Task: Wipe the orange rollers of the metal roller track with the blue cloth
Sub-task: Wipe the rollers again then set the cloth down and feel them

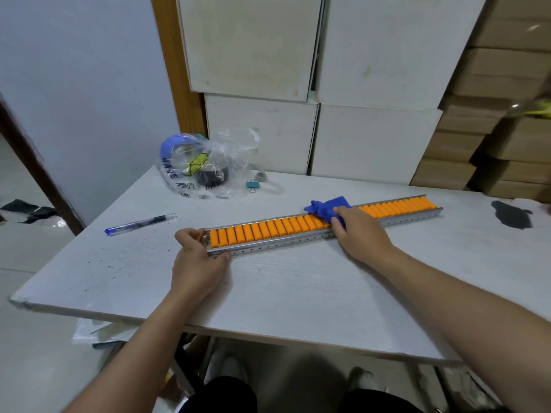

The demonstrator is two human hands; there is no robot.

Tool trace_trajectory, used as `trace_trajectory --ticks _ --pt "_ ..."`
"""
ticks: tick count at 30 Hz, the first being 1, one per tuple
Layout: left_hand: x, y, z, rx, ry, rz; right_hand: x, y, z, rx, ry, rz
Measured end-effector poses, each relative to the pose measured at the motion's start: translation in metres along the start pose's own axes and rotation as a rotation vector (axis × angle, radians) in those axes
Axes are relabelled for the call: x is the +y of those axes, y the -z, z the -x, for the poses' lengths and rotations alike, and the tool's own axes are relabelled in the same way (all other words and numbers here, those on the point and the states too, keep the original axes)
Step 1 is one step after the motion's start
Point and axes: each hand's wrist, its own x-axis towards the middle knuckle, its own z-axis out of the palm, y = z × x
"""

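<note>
Cloth mid-track

Table [298,281] carries my metal roller track [280,241] lengthwise; my left hand [198,257] clasps its near-left end, my right hand [360,234] presses the blue cloth [326,208] onto the orange rollers [268,229] midway

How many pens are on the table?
1. The pen lies on the table at the left, apart from the roller track. The plastic bag might hide more.
</note>
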Motion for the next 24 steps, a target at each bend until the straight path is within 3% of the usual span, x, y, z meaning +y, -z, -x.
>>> trace_trajectory --ticks 11,16,21,24 --pt "0.0 -0.002 -0.001 0.022 0.009 -0.025 0.134 0.039 -0.024 -0.03 -0.536 0.196" --pt "-0.002 -0.004 -0.002 0.034 0.002 -0.018 0.157 0.044 -0.028 0.002 -0.689 0.178" --pt "-0.007 -0.005 -0.006 0.028 0.007 -0.02 0.114 0.038 -0.026 0.293 -0.529 -0.051" --pt "-0.006 -0.003 -0.005 0.026 0.005 -0.011 0.048 0.03 -0.025 0.291 -0.383 -0.289"
